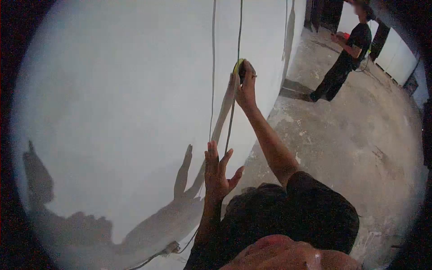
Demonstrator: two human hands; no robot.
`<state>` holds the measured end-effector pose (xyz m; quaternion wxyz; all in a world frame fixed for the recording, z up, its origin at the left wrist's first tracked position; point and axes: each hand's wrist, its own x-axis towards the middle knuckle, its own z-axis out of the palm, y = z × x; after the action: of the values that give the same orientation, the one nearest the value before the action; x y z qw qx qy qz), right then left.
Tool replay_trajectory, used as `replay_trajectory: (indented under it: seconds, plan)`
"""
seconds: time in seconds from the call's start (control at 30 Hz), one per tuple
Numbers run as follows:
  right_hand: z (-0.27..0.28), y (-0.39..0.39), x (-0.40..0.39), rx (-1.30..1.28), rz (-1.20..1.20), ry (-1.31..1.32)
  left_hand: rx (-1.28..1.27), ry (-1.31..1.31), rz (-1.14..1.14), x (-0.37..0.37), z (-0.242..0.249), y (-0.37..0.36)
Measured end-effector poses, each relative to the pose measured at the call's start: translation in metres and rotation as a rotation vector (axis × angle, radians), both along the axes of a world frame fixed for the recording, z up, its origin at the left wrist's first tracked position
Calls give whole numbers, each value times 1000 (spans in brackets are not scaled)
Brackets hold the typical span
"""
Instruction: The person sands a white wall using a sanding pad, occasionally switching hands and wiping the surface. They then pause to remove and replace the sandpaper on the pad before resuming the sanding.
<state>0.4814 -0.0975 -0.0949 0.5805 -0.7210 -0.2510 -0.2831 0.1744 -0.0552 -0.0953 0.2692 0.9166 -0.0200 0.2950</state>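
Observation:
My right hand (245,87) is raised with its fingers wrapped round a small dark object with a yellow edge (239,64), held against the white wall (126,90). Its exact kind I cannot tell. Lower down, my left hand (217,173) is open, fingers stretched upward and thumb apart, close to the wall. A thin dark cable (240,27) hangs along the wall, passes by my right wrist and runs down to the fingers of my left hand.
Shadows of my arms and hands fall across the wall. A cable with a pale connector (171,247) lies low at the wall. To the right spreads a stained concrete floor (342,139). Farther back a person in dark clothes (348,58) stands holding something red.

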Motion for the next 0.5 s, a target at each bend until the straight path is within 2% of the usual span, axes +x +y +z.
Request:
replay_trajectory:
  seconds: [0.1, 0.17, 0.23, 0.3, 0.37, 0.43, 0.5]
  plan:
    - [3, -3, -17, 48, 49, 67, -6, -5, 5, -1, 0, -1]
    - [-1, -5, -30, -43, 41, 68, -17, 6, -3, -4, 1, -1]
    - [8, -4, -25, 21, 76, 91, -18, 5, -7, -5, 8, -1]
    - [12, -6, -3, -62, -82, 39, -50, -32, -22, -4, 12, -4]
    - [14, -7, 19, -1, -103, -19, -43, -32, -28, -3, 14, -4]
    - [12, -6, 32, 37, -95, 59, -51, -12, -41, -3, 11, -1]
    - [4, -6, 15, -28, 33, 136, -71, -22, -77, -2, -2, 6]
